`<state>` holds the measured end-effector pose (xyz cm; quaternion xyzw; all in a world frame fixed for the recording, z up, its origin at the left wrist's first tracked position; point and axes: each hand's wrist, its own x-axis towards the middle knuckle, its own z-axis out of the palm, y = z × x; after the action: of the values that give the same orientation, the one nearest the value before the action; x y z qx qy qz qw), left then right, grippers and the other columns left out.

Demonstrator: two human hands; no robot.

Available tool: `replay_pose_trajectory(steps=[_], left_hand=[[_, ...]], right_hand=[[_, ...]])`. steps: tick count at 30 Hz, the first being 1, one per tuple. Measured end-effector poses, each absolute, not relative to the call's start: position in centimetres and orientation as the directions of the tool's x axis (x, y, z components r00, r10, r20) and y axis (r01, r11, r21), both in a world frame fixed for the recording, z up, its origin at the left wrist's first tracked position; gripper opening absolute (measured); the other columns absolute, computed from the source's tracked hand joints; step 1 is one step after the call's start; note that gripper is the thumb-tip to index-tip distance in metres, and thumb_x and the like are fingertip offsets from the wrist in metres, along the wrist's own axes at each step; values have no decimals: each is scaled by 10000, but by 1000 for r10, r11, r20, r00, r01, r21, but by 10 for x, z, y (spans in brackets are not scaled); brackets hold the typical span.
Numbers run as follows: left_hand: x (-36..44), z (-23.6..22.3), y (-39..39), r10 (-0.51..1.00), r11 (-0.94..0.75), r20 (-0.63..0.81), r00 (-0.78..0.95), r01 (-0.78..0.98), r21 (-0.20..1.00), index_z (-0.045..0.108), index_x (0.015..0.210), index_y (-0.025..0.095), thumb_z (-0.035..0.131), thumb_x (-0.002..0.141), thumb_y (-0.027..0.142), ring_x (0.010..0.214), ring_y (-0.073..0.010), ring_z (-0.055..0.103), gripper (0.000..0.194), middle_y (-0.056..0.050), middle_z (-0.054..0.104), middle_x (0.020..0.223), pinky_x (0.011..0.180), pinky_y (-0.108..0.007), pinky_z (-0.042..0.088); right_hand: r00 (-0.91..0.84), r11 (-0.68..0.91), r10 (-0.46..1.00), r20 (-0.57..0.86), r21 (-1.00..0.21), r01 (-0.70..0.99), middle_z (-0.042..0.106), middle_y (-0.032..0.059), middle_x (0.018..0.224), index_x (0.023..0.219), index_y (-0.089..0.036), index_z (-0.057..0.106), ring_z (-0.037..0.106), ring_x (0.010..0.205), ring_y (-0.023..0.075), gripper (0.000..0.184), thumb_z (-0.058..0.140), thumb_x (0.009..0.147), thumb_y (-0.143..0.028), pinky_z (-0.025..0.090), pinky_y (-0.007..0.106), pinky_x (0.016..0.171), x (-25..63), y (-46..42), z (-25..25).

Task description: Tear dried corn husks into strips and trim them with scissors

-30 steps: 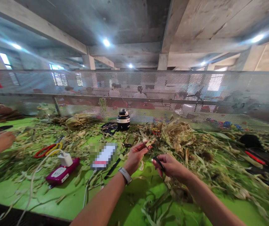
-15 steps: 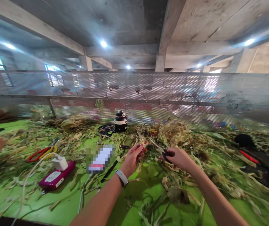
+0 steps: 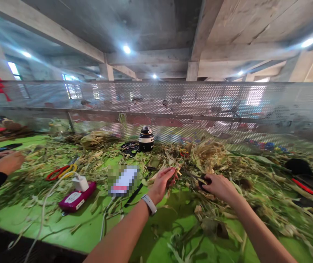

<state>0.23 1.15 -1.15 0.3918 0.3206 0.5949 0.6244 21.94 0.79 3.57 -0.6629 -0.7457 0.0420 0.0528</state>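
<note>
My left hand, with a white watch on the wrist, is closed around dry corn husk strips just above the green table. My right hand grips the black handles of scissors, whose blades point left toward the husks in my left hand. Both hands sit close together over the pile of husks in the middle of the table.
A pink power bank with a white charger lies at left, red-and-yellow scissors beyond it. A black-and-white jar stands by the perforated metal fence. Another person's hand rests at far left. Black tools lie at right.
Both my hands have dropped from raised over the table down into the husk pile and moved slightly forward; the scissors came down with my right hand.
</note>
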Motion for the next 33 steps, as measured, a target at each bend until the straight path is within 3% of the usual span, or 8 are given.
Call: replay_pose_trajectory(steps=[6, 10, 19, 24, 29, 33], left_hand=[[4, -12, 10, 990, -21, 83, 110, -475, 880, 694, 718, 169, 785, 629, 426, 549, -96, 493, 287, -16, 631, 623, 521, -218, 324], [4, -13, 10, 987, -22, 90, 130, -452, 892, 700, 747, 167, 776, 639, 429, 517, -90, 457, 293, -19, 619, 615, 486, -226, 293], [6, -13, 9, 980, -71, 121, 161, -287, 955, 636, 803, 161, 690, 695, 513, 535, -86, 437, 372, -7, 571, 666, 475, -223, 271], [8, -13, 7, 972, -97, 156, 175, -306, 947, 595, 773, 179, 657, 732, 506, 553, -95, 459, 335, -11, 562, 690, 481, -225, 256], [8, -10, 6, 972, -114, 171, 162, -313, 943, 615, 805, 161, 695, 694, 493, 488, -64, 332, 360, 28, 519, 608, 475, -227, 200], [8, -9, 6, 979, -78, 139, 151, -352, 933, 586, 696, 153, 707, 668, 513, 496, -60, 356, 381, 28, 514, 595, 480, -223, 208]], right_hand=[[-165, 170, 984, 60, -92, 981, 691, 98, 869, 773, -204, 717, 634, 801, 239, 330, 559, 800, -493, 321, 261, 575, 228, 14, 33], [-125, 130, 991, 46, -133, 983, 666, 72, 722, 701, -195, 695, 610, 696, 209, 380, 574, 786, -546, 292, 253, 534, 232, 17, 29], [-75, 66, 996, -40, -175, 982, 549, 5, 549, 573, -176, 611, 527, 583, 145, 297, 672, 740, -414, 256, 235, 498, 240, 26, 16], [-95, 86, 994, -50, -157, 984, 594, 15, 604, 611, -182, 657, 557, 634, 157, 246, 670, 739, -392, 280, 231, 529, 241, 23, 20], [-119, 104, 990, -81, -164, 981, 648, 34, 663, 657, -193, 706, 600, 707, 184, 198, 663, 738, -368, 287, 238, 542, 241, 20, 26], [-50, 50, 999, 8, -134, 990, 690, 63, 762, 722, -194, 714, 617, 744, 202, 196, 645, 752, -375, 301, 242, 549, 239, 20, 24]])
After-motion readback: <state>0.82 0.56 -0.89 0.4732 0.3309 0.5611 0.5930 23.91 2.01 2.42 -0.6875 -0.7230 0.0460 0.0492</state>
